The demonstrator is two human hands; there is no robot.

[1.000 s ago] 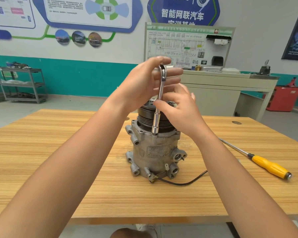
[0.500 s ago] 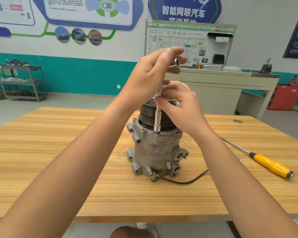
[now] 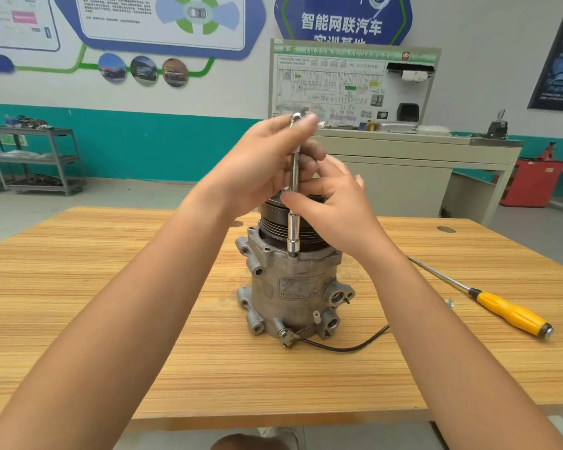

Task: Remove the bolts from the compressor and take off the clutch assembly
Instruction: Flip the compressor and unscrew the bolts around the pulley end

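Note:
A grey metal compressor (image 3: 293, 297) stands upright on the wooden table (image 3: 111, 303), with the black grooved clutch pulley (image 3: 273, 227) on top. A slim chrome socket wrench (image 3: 294, 228) stands vertical, its socket down on a bolt at the housing's upper rim. My left hand (image 3: 260, 170) grips the wrench's top end between fingers and thumb. My right hand (image 3: 335, 212) pinches the shaft lower down, above the pulley. The bolt head is hidden inside the socket.
A yellow-handled screwdriver (image 3: 511, 315) lies on the table to the right, with a small metal piece (image 3: 449, 303) near its shaft. A black wire (image 3: 348, 345) trails from the compressor's base. A training bench (image 3: 413, 157) and a grey shelf cart (image 3: 33, 157) stand behind.
My left hand has turned the wrench's top handle, which now points away behind my fingers. My right hand has stayed on the shaft, and the socket remains on the same bolt.

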